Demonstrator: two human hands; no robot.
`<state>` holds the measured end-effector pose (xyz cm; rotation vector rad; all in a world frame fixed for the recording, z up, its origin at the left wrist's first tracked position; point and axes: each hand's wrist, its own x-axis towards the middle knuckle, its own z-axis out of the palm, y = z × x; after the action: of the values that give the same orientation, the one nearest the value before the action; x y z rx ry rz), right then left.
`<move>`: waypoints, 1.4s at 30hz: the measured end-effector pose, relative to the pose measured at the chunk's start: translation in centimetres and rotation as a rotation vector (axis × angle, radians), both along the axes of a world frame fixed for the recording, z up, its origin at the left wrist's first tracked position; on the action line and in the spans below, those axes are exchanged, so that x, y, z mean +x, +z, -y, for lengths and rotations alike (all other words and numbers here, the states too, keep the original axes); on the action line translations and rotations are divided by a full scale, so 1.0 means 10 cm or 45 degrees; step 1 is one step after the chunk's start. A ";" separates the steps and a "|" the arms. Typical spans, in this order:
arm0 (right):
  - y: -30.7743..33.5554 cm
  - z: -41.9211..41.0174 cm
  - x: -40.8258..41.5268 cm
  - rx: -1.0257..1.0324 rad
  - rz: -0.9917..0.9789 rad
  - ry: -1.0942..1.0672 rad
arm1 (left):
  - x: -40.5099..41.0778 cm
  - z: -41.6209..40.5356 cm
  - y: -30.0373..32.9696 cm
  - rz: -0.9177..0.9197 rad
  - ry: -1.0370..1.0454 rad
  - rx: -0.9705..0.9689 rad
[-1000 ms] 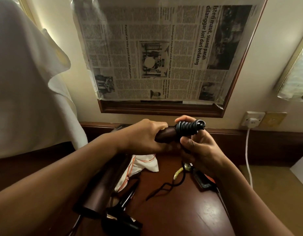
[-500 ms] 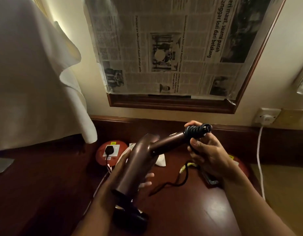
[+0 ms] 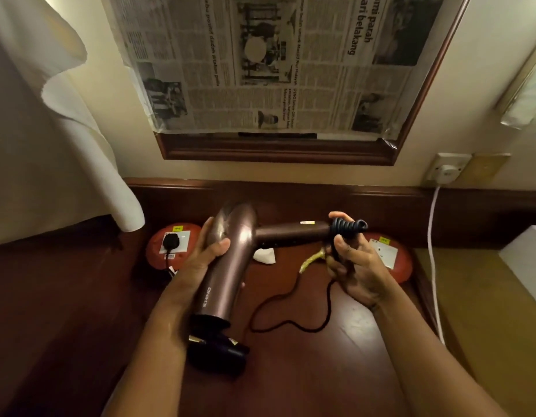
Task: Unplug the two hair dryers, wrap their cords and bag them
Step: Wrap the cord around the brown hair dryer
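Brown and shiny, the hair dryer point(image 3: 230, 266) is hanging in the air just above the wooden desk point(image 3: 335, 371). The left hand point(image 3: 200, 260) is gripping its barrel. The right hand point(image 3: 354, 266) is pinching the coiled cord end point(image 3: 348, 228) at the handle. The loose cord point(image 3: 290, 320) is lying on the desk under the dryer. It could snag or tangle if pulled too fast. A second dryer point(image 3: 218, 353), black, is lying below the brown one, its plug point(image 3: 171, 240) maybe sitting in the socket.

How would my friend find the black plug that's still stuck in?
Find the framed newspaper on the wall. Below its left corner, on the wooden desk, sits a red round socket base beside the left hand. Only it has a black plug in it.
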<state>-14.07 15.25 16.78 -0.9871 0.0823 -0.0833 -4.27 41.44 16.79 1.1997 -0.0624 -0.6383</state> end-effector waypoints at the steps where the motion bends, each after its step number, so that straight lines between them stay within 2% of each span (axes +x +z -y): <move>1: -0.03 0.01 -0.01 0.022 -0.014 0.001 | -0.01 0.03 0.04 0.023 -0.005 -0.005; 7: -0.08 0.01 -0.04 0.099 -0.100 -0.033 | -0.05 0.07 0.14 0.105 0.044 0.045; 10: -0.11 -0.12 0.01 0.094 -0.220 -0.123 | -0.07 0.09 0.14 0.208 0.107 0.114; 16: -0.31 -0.41 0.03 -0.077 -0.428 -0.117 | -0.04 -0.01 0.12 0.325 0.122 0.233; 23: -0.35 -0.69 0.03 -0.009 -0.295 -0.026 | 0.12 -0.29 0.04 0.270 0.094 0.202; 30: -0.24 -0.75 0.05 -0.397 -0.460 0.116 | 0.24 -0.49 0.02 0.230 0.054 0.136; 36: -0.25 -0.68 0.00 -0.220 -0.296 0.163 | 0.24 -0.52 0.13 0.198 0.039 0.095; 42: -0.24 -0.48 -0.07 -0.351 -0.261 0.199 | 0.13 -0.47 0.23 0.234 0.071 0.110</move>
<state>-14.75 20.03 14.37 -1.2727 0.1847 0.1545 -3.01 46.17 19.07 1.3369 -0.1563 -0.4849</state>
